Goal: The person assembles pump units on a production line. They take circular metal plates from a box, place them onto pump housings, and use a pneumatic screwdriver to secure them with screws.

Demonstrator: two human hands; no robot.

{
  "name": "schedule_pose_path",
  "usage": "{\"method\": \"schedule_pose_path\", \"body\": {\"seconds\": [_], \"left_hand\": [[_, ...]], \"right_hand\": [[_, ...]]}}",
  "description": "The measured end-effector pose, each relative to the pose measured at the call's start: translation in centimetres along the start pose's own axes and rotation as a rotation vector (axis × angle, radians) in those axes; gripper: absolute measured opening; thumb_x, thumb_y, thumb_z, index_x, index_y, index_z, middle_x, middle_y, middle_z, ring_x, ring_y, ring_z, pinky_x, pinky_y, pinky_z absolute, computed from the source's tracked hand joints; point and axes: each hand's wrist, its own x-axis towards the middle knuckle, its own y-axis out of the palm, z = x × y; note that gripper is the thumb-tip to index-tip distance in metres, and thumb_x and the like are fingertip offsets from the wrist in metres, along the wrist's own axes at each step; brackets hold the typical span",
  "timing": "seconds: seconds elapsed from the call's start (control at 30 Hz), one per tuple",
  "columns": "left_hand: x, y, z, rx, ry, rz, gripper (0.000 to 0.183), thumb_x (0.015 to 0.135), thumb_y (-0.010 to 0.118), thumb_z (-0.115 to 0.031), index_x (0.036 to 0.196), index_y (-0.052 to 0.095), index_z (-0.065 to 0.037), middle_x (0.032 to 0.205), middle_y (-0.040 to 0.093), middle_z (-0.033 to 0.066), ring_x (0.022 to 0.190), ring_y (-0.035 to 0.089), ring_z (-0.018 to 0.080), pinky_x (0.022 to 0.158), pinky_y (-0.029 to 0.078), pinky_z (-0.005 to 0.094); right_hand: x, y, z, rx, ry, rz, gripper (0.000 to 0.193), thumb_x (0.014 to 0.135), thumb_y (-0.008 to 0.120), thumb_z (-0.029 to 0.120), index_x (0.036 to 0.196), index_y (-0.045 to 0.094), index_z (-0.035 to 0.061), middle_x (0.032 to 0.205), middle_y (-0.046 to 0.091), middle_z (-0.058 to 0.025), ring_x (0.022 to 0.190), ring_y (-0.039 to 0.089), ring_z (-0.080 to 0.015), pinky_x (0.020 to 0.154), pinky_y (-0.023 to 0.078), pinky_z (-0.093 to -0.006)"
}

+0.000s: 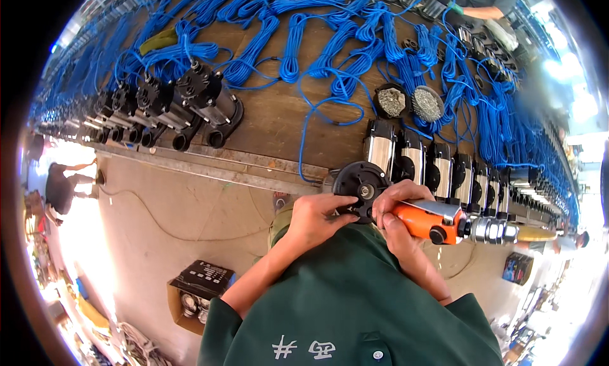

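At the bench edge stands a pump with a round black end [366, 183], a metal hub at its centre. My left hand [315, 218] is closed on the near side of this end, thumb and fingers at its edge; whether a small part is also between the fingertips I cannot tell. Just right of the pump, my right hand [401, 217] is wrapped round an orange air screwdriver [428, 223], whose hose fitting [491, 230] points right. The driver's tip is hidden by my fingers.
A row of pumps [206, 96] lines the bench's left edge, and steel motor bodies [412, 156] stand to the right. Blue cable bundles [254, 52] cover the bench behind. Two containers of screws [391, 101] sit beyond the motors. An open carton [190, 290] rests on the floor. Other people work nearby.
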Motion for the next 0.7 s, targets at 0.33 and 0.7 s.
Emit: {"method": "schedule_pose_path", "body": {"seconds": [0.33,0.7], "left_hand": [[-0.3,0.2,0.6,-0.025,-0.069,0.012,0.034,0.069,0.079,-0.014,0.102,0.07,-0.011,0.083,0.069,0.0103,0.066,0.063,0.0235,0.061,0.052,0.0319],[0.5,0.5,-0.8,-0.109,-0.181,0.094,0.031,0.073,0.076,-0.006,0.103,0.07,-0.008,0.065,0.057,0.0031,0.057,0.055,0.0097,0.056,0.045,0.0233]], "right_hand": [[0.7,0.5,0.5,-0.321,-0.194,0.374,0.024,0.077,0.059,-0.004,0.097,0.046,0.0018,0.079,0.055,-0.0114,0.064,0.056,-0.0181,0.061,0.051,-0.033],[-1.2,-0.7,2.6,-0.042,-0.055,-0.124,0.019,0.07,0.061,-0.002,0.089,0.06,-0.0005,0.081,0.063,-0.0113,0.069,0.062,-0.0148,0.06,0.051,-0.025]]}}
